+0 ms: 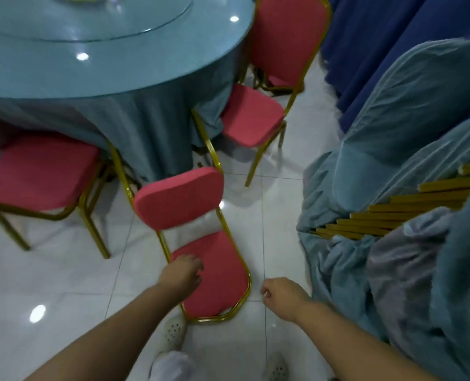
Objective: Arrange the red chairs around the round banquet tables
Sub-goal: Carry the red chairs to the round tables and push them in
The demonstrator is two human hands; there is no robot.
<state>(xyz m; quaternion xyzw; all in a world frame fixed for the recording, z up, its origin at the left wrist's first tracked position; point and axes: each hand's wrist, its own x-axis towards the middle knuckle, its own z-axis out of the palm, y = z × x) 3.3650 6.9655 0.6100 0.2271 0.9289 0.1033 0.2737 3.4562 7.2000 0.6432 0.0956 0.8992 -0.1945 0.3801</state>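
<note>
Over red chair, left hand touching, right hand curled

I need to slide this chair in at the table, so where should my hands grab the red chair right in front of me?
Grip the backrest of the near red chair by its gold frame edges, one hand per side, coming from behind. Its back faces you and the seat points at the round table, so pushing should slide it in. Your left hand already rests there; the right hand hangs free beside it.
</note>
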